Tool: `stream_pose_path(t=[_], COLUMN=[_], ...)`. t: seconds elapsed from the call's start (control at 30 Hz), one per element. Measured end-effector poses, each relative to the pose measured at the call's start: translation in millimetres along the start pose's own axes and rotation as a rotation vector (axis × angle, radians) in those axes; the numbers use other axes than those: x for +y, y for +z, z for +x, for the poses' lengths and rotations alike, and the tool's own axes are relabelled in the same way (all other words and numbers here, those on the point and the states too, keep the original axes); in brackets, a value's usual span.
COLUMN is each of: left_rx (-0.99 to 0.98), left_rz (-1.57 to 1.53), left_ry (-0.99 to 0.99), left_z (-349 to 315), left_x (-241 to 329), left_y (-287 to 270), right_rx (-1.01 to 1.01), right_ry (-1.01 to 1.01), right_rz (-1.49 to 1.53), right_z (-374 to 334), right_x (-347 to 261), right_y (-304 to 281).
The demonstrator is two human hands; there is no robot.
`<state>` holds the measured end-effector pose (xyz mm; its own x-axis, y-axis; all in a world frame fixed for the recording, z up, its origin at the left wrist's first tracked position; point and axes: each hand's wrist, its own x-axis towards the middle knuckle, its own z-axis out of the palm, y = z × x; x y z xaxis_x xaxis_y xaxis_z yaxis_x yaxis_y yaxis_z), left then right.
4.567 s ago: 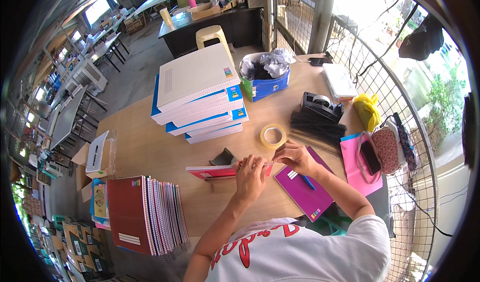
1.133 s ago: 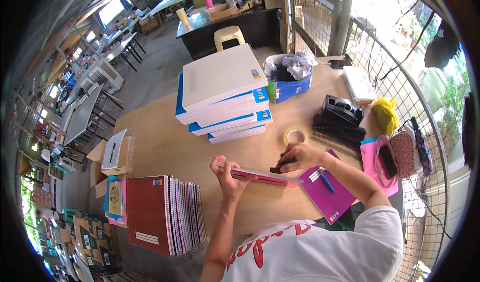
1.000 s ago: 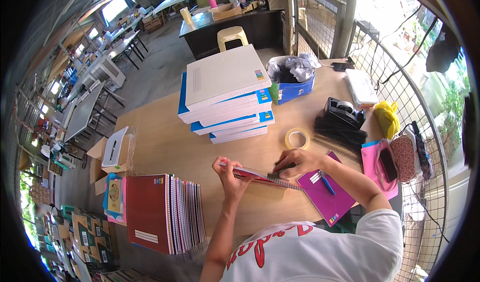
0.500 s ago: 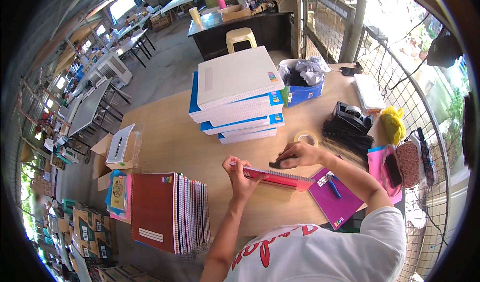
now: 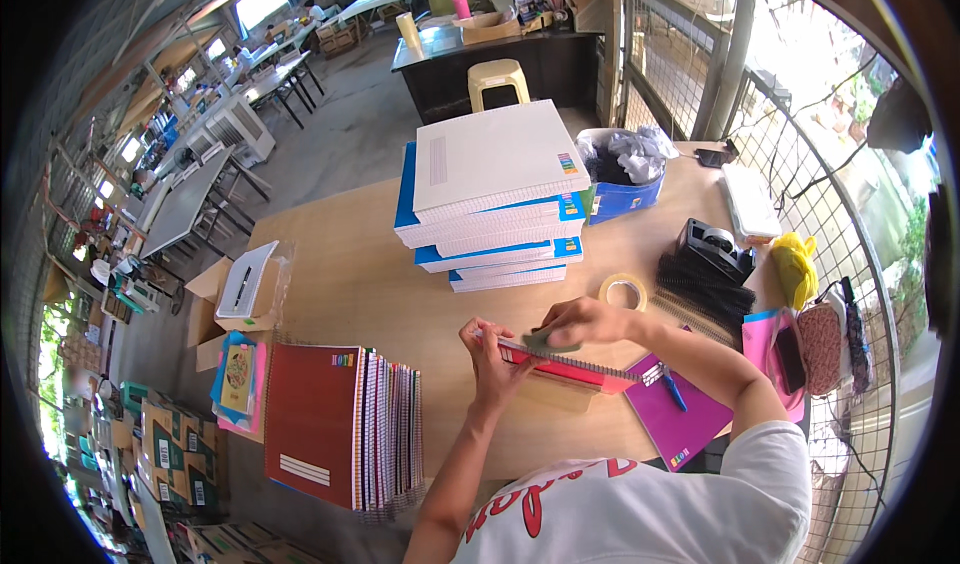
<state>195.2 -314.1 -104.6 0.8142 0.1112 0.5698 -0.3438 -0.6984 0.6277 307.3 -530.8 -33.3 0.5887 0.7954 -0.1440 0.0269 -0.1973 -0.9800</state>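
Note:
My left hand (image 5: 491, 366) is closed around one end of a red spiral notebook (image 5: 602, 381), held on its edge above the table with its coil side up. My right hand (image 5: 592, 321) grips a small dark grey-green block (image 5: 546, 342), whose exact kind I cannot make out. The block rests against the notebook's coiled top edge, close to my left fingers. Beyond the notebook's right end lies a purple notebook (image 5: 675, 424), with a blue pen (image 5: 673, 394) on it. A roll of tape (image 5: 607, 291) is on the table just past my right hand.
White and blue notebooks (image 5: 500, 159) form a tall stack ahead. Coiled notebooks (image 5: 312, 419) are piled at the left. On the right are a black tape dispenser (image 5: 712, 254), black coils (image 5: 705, 292) and a yellow bag (image 5: 796, 269). Behind stands a blue box (image 5: 628, 202) with plastic bags.
My right hand has brought the block from just beyond the notebook's edge onto its coiled top, nearer my left hand. The whole view has shifted slightly.

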Motion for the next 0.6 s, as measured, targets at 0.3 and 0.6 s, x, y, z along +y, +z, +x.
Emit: stream_pose_path(t=[0.3,0.6], left_rx=[0.038,0.056], left_rz=[-0.086,-0.969], left_ry=[-0.015,-0.448], left_z=[-3,-3], left_x=[-5,-42], left_y=[-1,-22], right_rx=[-0.087,-0.004], right_ry=[-0.189,-0.120], right_rz=[-0.492,-0.164], right_z=[25,30], right_x=[0,22], right_y=[9,21])
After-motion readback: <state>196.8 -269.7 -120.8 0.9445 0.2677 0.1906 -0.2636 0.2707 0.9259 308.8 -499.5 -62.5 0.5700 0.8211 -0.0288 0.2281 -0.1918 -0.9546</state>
